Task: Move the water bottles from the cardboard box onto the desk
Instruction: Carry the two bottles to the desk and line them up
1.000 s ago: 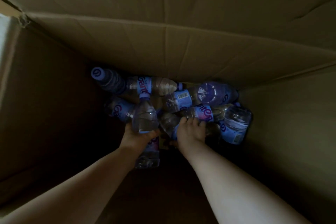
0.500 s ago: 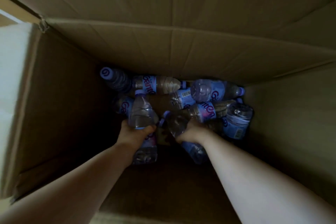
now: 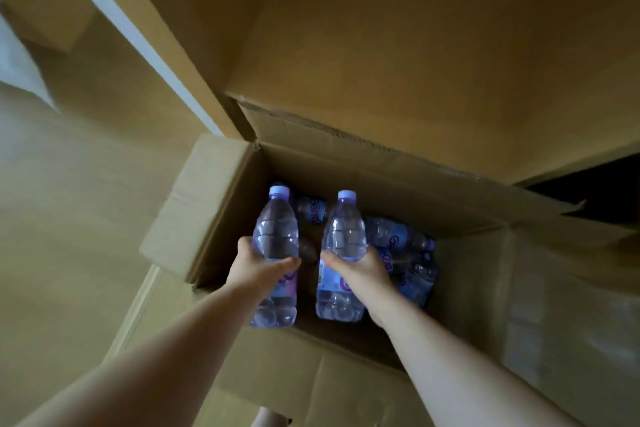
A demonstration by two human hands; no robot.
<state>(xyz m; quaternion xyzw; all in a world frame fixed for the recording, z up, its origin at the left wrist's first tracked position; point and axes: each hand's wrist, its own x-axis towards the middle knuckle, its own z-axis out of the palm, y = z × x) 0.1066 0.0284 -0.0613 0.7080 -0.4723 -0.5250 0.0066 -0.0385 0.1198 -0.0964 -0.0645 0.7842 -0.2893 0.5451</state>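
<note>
Beige flooring (image 3: pixel 69 218) sits blurry around the cardboard box (image 3: pixel 221 191). From the head view, left hand (image 3: pixel 258 269) and right hand (image 3: pixel 363 270) each wrap a water bottle (image 3: pixel 275 236), caps up, likely for carrying; spare bottles (image 3: pixel 398 246) lie inside. No counter visible.

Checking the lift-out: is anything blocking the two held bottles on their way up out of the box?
Nothing visible does. The left hand and right hand hold clear purple-capped bottles upright above the brown cardboard box, flaps folded open. The desk is not identifiable.
</note>
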